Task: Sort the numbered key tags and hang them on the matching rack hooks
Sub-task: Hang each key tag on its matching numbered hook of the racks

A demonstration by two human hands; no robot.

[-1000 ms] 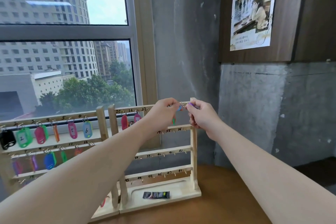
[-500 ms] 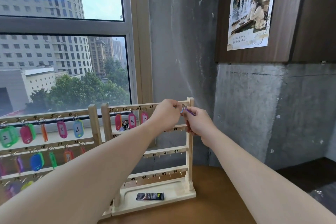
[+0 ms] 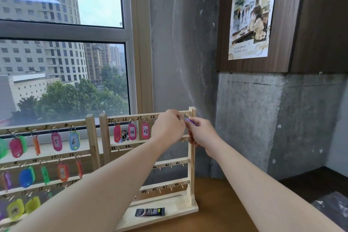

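Note:
Two wooden hook racks stand side by side on a brown table. The right rack [image 3: 191, 156] carries numbers 25 upward; pink tags 26 [image 3: 132, 131] and 27 [image 3: 145, 131] hang on its top bar. My right hand [image 3: 202, 133] pinches a purple tag [image 3: 191, 122] at the top bar's right end, its metal ring [image 3: 184, 117] near a hook. My left hand [image 3: 168, 128] grips at that ring, fingers curled, hiding the hooks behind it. The left rack [image 3: 92, 137] holds several coloured tags, including 5 [image 3: 56, 141] and 6 [image 3: 74, 140].
A small black sachet [image 3: 150, 211] lies in the right rack's base tray. A window is behind the racks, a concrete wall at the right, with a poster [image 3: 251, 15] on a dark wooden panel. The table edge drops off at the far right.
Both hands have stayed at the top right corner of the right rack with the purple tag. The camera has shifted a little, so the racks sit further left in view.

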